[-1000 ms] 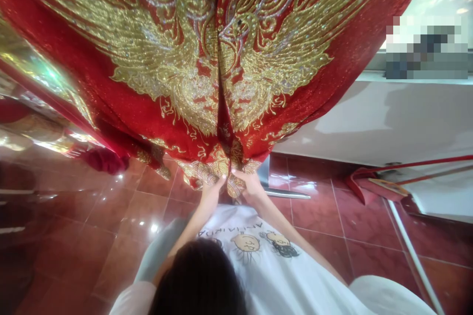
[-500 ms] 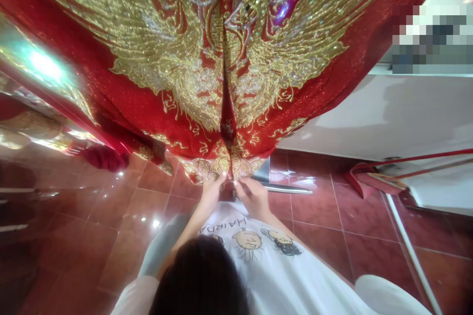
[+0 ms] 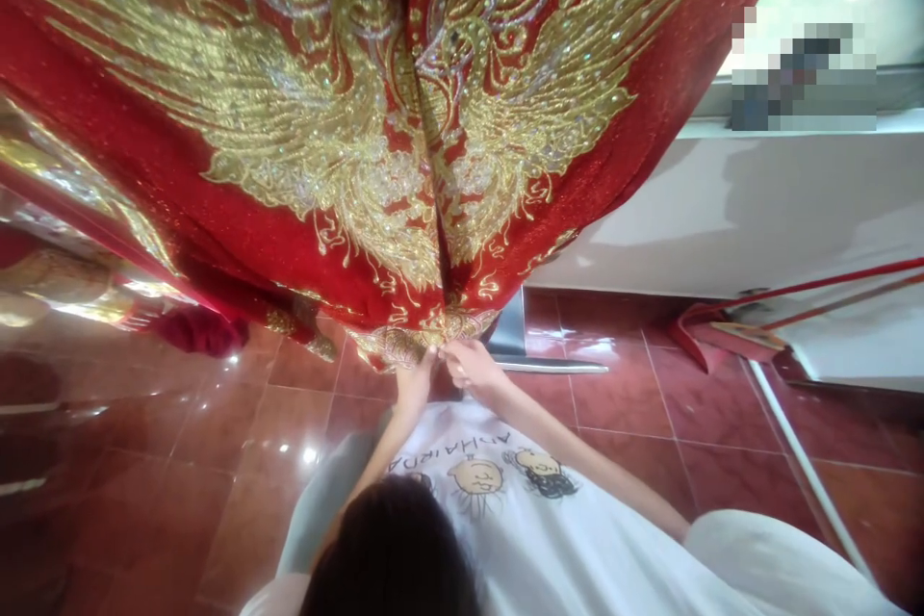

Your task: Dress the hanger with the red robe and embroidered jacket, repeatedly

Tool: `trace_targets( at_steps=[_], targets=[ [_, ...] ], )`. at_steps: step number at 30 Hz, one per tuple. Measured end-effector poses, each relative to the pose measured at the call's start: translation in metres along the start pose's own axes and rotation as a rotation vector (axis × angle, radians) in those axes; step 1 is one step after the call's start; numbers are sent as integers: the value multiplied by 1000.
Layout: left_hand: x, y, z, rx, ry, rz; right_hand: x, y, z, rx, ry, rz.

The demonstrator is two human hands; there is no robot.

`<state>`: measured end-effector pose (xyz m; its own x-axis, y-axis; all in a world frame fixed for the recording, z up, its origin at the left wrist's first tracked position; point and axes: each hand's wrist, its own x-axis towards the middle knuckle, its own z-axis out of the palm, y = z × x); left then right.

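A red jacket [image 3: 318,144] hangs in front of me, its cloth covered with gold bird embroidery and sparkling beads. Its two front edges run down the middle and meet at the embroidered hem. My left hand [image 3: 415,383] pinches the hem on the left of this opening, thumb uppermost. Right beside it, my right hand [image 3: 473,368] is closed with its fingertips at the hem's other edge, thumb almost touching the left thumb. Any small fastener between the fingertips is too small to make out.
Another red and gold garment [image 3: 64,274] hangs at the left. Below lie reddish floor tiles [image 3: 621,395]. A metal stand foot [image 3: 555,367] sits behind my right hand. On the right, a red dustpan [image 3: 697,337] and a white pole [image 3: 801,467] stand near the white wall [image 3: 664,212].
My right hand has moved left and slightly up, close against the left hand. The jacket's hem edges have drawn together, and its upper part has shifted left in view.
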<state>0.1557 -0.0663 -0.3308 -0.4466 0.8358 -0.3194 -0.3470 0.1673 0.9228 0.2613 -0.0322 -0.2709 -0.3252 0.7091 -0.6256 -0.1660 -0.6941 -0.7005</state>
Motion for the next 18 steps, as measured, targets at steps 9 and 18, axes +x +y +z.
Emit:
trace_targets(
  at_steps=[9,18],
  targets=[
    [2,-1,11,-99,6,-17,5,-17,16,32,41,-50],
    [17,-9,0,-103,86,22,28,-13,13,100,-53,83]
  ],
)
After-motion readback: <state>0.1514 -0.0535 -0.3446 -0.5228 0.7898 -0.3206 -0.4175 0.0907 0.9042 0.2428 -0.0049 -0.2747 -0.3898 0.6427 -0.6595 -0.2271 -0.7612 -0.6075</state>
